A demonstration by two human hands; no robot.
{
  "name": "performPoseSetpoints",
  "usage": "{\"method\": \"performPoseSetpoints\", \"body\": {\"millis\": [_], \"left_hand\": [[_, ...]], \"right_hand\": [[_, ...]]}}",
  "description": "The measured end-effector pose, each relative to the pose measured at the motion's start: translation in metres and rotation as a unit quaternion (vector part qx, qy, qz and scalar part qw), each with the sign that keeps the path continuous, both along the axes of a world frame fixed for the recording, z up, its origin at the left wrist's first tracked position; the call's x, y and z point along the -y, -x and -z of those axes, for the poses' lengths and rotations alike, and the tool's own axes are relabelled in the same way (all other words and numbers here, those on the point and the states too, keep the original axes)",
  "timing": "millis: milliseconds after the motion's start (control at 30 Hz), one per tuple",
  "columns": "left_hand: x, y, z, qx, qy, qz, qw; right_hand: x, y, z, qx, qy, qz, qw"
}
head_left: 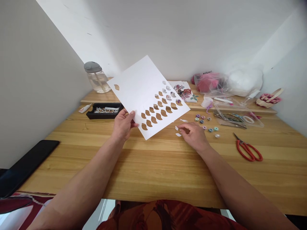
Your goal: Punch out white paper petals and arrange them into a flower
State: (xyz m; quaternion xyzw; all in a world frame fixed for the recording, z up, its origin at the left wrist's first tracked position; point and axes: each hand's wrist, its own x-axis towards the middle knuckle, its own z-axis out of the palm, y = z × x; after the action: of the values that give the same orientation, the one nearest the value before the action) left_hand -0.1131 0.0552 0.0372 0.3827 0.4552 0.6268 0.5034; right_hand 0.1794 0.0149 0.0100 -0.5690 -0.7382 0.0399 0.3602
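My left hand (124, 124) grips the lower left edge of a white paper sheet (136, 86), thumb on top. The sheet is held tilted above the table, with rows of leaf-shaped holes along its lower right side and a single hole near its left corner. To the right of the sheet, my right hand (195, 135) is closed in a pinch, a small white leaf-shaped paper piece (177, 128) at its fingertips. Just below those fingertips lies another paper leaf (178, 134). More white paper scraps (184, 120) are on the table behind the hand.
Red-handled scissors (248, 150) and several small thread spools (210, 130) lie right. Behind are a clear tool tray (254, 119), a small basket (268, 99) and beaded flowers (184, 92). Left stand a water bottle (97, 78), a black bead tray (92, 113) and a phone (31, 166).
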Motion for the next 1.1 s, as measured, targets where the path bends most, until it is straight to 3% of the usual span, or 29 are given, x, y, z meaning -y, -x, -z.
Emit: {"method": "performPoseSetpoints", "body": {"millis": [167,267,333,433,533,600,733,867,1000,1100], "left_hand": [[-0.001,0.0,0.001,0.003,-0.005,0.004,1.0],[-0.001,0.0,0.002,0.007,-0.006,0.023,1.0],[-0.001,0.0,0.003,0.007,-0.004,0.037,0.999],[0.001,-0.002,0.002,-0.01,0.006,0.058,0.998],[0.004,-0.004,0.001,-0.035,0.006,0.083,0.996],[0.006,-0.006,0.002,-0.049,-0.001,0.099,0.994],[0.009,-0.01,0.004,-0.076,-0.01,0.134,0.988],[0.011,-0.012,0.006,-0.068,-0.03,0.145,0.987],[0.014,-0.014,0.005,-0.023,-0.033,0.148,0.988],[0.016,-0.015,0.001,0.032,-0.032,0.199,0.979]], "right_hand": [[0.004,-0.006,-0.009,-0.1,0.028,0.089,0.991],[0.002,-0.006,-0.013,-0.223,0.087,0.076,0.968],[0.0,-0.005,-0.014,-0.344,0.121,0.048,0.93],[-0.003,-0.004,-0.016,-0.504,0.151,0.028,0.85],[-0.001,-0.003,-0.021,-0.587,0.184,-0.012,0.789],[0.001,-0.002,-0.025,-0.601,0.213,-0.041,0.769],[0.007,0.0,-0.027,-0.564,0.258,-0.071,0.781],[0.009,0.003,-0.025,-0.519,0.233,-0.072,0.819],[0.011,0.008,-0.024,-0.512,0.211,-0.088,0.828],[0.013,0.012,-0.025,-0.505,0.19,-0.084,0.838]]}}
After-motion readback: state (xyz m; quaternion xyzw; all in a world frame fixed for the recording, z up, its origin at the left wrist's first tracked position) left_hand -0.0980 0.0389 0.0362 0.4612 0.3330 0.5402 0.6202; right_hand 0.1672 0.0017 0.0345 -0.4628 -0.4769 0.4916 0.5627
